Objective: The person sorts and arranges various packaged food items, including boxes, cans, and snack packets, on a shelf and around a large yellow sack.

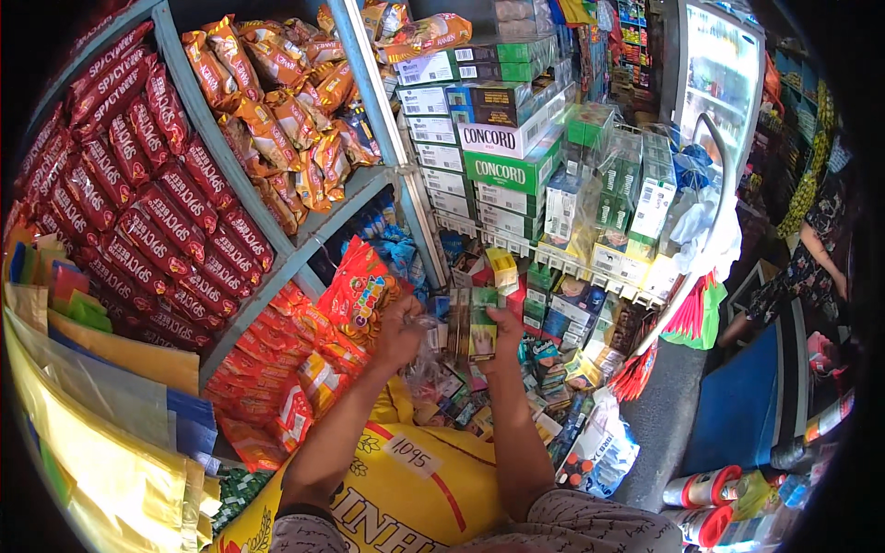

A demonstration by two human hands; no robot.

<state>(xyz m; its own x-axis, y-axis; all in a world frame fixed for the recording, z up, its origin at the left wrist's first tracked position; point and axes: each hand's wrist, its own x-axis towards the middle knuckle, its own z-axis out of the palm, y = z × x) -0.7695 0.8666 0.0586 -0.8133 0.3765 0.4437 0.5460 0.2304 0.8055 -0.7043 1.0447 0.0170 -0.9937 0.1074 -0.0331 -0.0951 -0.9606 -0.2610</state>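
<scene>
My right hand grips a bundle of small cigarette packs at its right side, thumb up along the edge. The bundle shows a green face and brown sides. To the left, my left hand is closed on crumpled clear plastic wrap, which hangs between the hands next to the packs. Its fingertips are partly hidden. A red snack bag lies just behind my left hand. Below both forearms sits a large yellow sack with a white price label.
Red snack packets fill a blue-framed shelf at left, with orange packets beside it. Cigarette cartons stack above a wire rack. Loose small boxes lie beyond my hands. A person is at far right.
</scene>
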